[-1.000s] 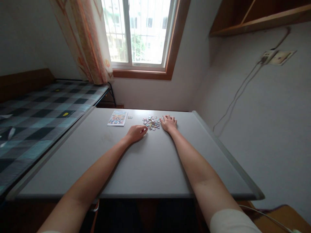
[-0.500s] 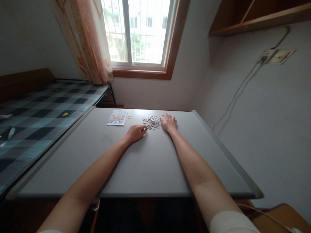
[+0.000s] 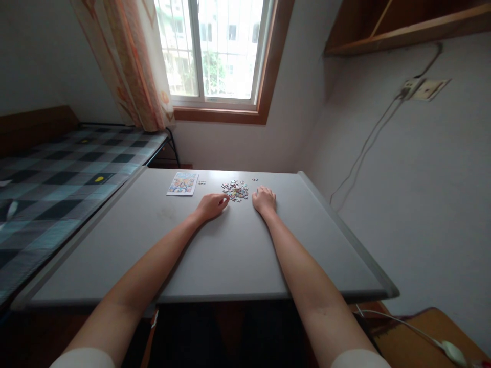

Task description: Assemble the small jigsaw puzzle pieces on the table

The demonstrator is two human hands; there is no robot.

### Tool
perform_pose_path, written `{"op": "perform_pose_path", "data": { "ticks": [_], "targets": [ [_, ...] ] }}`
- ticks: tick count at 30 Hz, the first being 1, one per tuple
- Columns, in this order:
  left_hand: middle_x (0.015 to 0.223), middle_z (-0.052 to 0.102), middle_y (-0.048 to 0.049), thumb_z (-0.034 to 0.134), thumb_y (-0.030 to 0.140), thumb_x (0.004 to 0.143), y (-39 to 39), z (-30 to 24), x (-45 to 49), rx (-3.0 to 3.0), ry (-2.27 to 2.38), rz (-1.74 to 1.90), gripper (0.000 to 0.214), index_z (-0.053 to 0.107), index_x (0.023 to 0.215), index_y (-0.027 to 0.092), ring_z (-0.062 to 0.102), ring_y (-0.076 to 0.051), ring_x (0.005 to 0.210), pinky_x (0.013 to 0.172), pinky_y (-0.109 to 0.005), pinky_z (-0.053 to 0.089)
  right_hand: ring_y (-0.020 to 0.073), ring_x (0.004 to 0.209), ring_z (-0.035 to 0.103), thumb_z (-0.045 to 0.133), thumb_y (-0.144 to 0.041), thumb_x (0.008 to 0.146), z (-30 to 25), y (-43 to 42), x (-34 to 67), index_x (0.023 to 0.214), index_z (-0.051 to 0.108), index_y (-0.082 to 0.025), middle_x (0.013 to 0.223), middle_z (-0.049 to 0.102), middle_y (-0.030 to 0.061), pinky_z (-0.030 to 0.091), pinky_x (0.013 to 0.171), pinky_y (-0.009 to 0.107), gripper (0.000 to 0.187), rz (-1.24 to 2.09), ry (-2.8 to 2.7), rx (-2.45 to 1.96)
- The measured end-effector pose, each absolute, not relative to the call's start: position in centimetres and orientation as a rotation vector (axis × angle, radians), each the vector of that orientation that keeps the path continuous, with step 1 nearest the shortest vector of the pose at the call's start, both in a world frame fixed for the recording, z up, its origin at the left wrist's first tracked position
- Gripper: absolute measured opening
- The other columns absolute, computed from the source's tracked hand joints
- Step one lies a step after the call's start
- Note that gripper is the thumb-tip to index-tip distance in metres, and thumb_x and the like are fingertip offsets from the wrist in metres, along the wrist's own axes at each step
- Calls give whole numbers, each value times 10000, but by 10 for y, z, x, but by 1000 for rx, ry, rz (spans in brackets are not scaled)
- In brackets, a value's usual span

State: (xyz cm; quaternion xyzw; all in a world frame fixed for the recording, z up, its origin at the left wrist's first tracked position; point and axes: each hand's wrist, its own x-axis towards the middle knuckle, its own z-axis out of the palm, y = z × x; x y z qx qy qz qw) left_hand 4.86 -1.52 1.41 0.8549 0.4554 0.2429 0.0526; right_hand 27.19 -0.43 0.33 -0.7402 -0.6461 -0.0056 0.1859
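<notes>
A loose pile of small multicoloured jigsaw pieces [image 3: 235, 190] lies near the far side of the table. My left hand [image 3: 212, 206] rests at the pile's near left edge, thumb and fingertips closed together; whatever they hold, if anything, is too small to make out. Just right of the pile, my right hand [image 3: 264, 199] lies palm down, its fingers loosely bent and slightly apart, with no piece visible in it. Beyond it sit a few separate puzzle pieces [image 3: 255, 180]. Left of the pile are a small group of pieces [image 3: 202, 183] and a colourful picture sheet [image 3: 183, 184].
The grey-white table [image 3: 226, 255] has raised side edges. A bed with a checked cover [image 3: 76, 168] stands to the left. Ahead are a window [image 3: 215, 56] and a curtain [image 3: 140, 66]. A cable [image 3: 364, 148] runs down the right wall from a socket.
My right hand has drawn back toward me and its fingers have bent, uncovering the pieces beyond it. My left hand stays by the pile. The view has shifted slightly.
</notes>
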Motion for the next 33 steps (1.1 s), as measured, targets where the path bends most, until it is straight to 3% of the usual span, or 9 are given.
{"op": "perform_pose_path", "data": {
  "ticks": [10,24,33],
  "targets": [
    [683,655,6,441,342,872,-16,15,48,2590,1391,720,304,664,1052,240,561,-132,586,603,-228,374,231,1262,398,399,-309,873,4,-9,278,1183,595,-163,1368,484,95,294,1040,359,395,50,-1827,-2041],
    [680,657,-12,439,376,862,-15,14,48,2612,1415,666,298,688,953,239,573,-142,602,594,-229,384,230,1216,417,445,-300,848,5,-15,277,1115,634,-218,1310,532,54,325,1000,340,337,103,-1797,-1978],
    [689,667,-16,441,388,859,-16,15,48,2628,1407,658,304,696,934,239,569,-140,590,575,-227,370,237,1023,509,487,-387,848,10,-26,255,995,650,-244,1068,597,78,360,878,351,262,166,-1698,-1967]
  ]
}}
